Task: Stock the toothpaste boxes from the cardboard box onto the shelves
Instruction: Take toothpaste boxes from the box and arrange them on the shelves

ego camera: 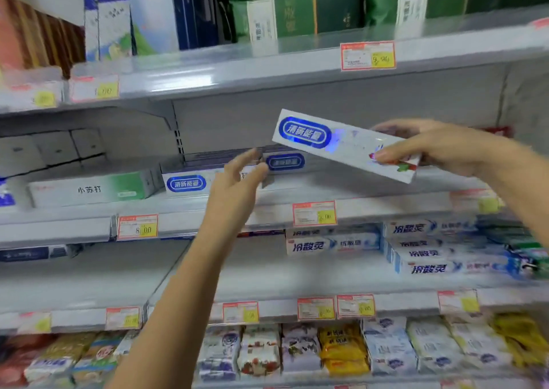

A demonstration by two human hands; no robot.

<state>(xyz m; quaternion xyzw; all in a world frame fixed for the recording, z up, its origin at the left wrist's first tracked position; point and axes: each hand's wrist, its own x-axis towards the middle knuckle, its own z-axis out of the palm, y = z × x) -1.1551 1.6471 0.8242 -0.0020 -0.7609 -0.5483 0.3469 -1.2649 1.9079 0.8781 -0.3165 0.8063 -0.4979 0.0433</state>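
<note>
Toothpaste box (335,142): in the air above the middle shelf (386,207), long axis left-right, left end tilted up.
Your right hand (439,148): fingers pinch its right end.
Your left hand (237,180): fingers spread, holding nothing.

3 white cardboard toothpaste boxes (341,143) show blue oval logos; there is 1 green-and-white cardboard box (89,189).

Single head-worn view, close to the store shelves (267,207), facing them straight on, angled slightly downward
</note>
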